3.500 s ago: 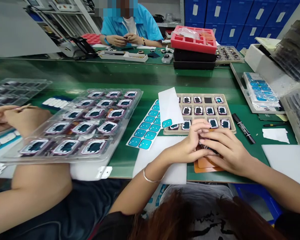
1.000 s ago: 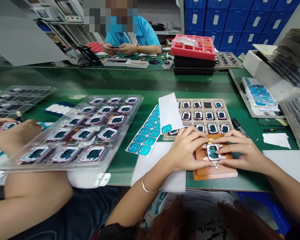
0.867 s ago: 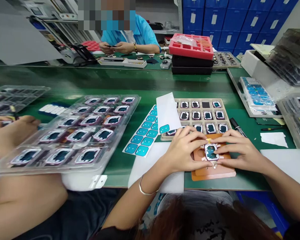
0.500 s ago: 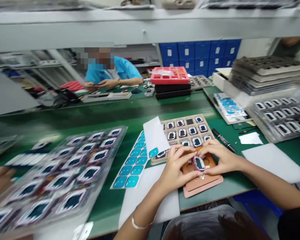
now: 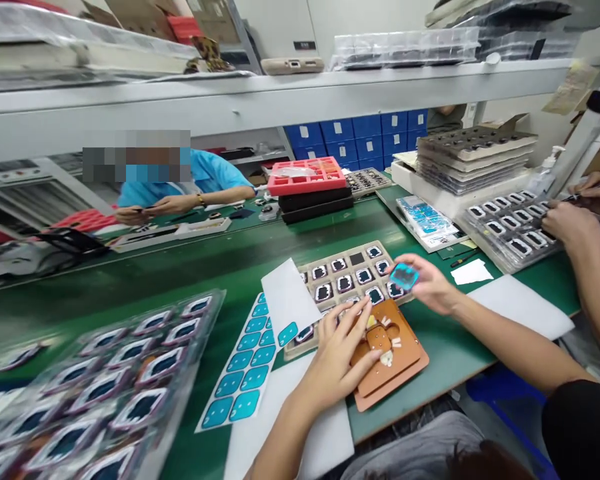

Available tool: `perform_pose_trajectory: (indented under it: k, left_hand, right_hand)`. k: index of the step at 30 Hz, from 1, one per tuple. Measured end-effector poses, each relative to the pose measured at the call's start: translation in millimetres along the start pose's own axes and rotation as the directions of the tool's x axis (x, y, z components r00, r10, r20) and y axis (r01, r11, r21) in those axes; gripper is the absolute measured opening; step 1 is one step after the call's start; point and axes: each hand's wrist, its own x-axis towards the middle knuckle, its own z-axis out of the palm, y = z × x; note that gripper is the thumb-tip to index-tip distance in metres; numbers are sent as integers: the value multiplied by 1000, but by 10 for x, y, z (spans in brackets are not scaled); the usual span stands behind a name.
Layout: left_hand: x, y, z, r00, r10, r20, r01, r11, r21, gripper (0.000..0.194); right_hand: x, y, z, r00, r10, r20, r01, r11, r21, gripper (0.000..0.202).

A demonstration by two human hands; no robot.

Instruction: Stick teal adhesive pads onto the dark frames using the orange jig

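Note:
Raised above the bench, my right hand (image 5: 434,285) pinches a small rounded-square part (image 5: 405,275) whose teal face points toward me. My left hand (image 5: 336,357) lies with fingers spread over the left side of an orange-brown fixture plate (image 5: 403,363). A recess and small pale pieces show on that plate; the left fingertips hide part of it. Behind it, a beige tray (image 5: 353,277) holds several dark rounded frames with white edges. Left of my left hand lies a sheet of teal stickers (image 5: 240,360), partly under a white backing sheet (image 5: 287,290).
A clear tray of larger frames (image 5: 125,380) fills the left side. White foam sheets (image 5: 523,307) lie right and under my left forearm. Across the bench are a red compartment tray (image 5: 307,175) and a person in blue (image 5: 220,180). At right, another person's hand (image 5: 573,227) touches a tray.
The part has come out of the fixture and up to the right in my right hand, its teal face now showing. My left hand has opened on the fixture. The view has shifted.

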Motion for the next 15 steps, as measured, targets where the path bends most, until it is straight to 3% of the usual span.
perform_pose_trajectory:
  k: [3,6,9,11,13,15]
  left_hand:
    - [1,-5,-17,999,9,51,-9,1000,-2,67]
    - [27,-26,-54,999,-11,42,11,1000,2,61]
    - [55,-110,-122,978,-207,16,206,978,46,57]
    - [27,-250,-165,888,-459,-2,457,884,97,61]
    - [-56,-478,-185,714,-699,-26,694,703,153,71]
    - [-163,-759,-175,560,-828,-31,813,541,214,78]
  right_hand:
    - [55,-113,-148,981,-46,-188,52,998,25,56]
    - [71,-179,-209,962,-38,-269,37,999,-10,59]
    - [103,-211,-277,938,-24,-346,45,998,52,56]
    - [156,-250,-402,904,-36,-425,107,984,144,48]
    - [218,-329,-587,838,-67,-542,221,949,225,39]
    - [256,-440,-773,752,-109,-650,333,914,232,37]
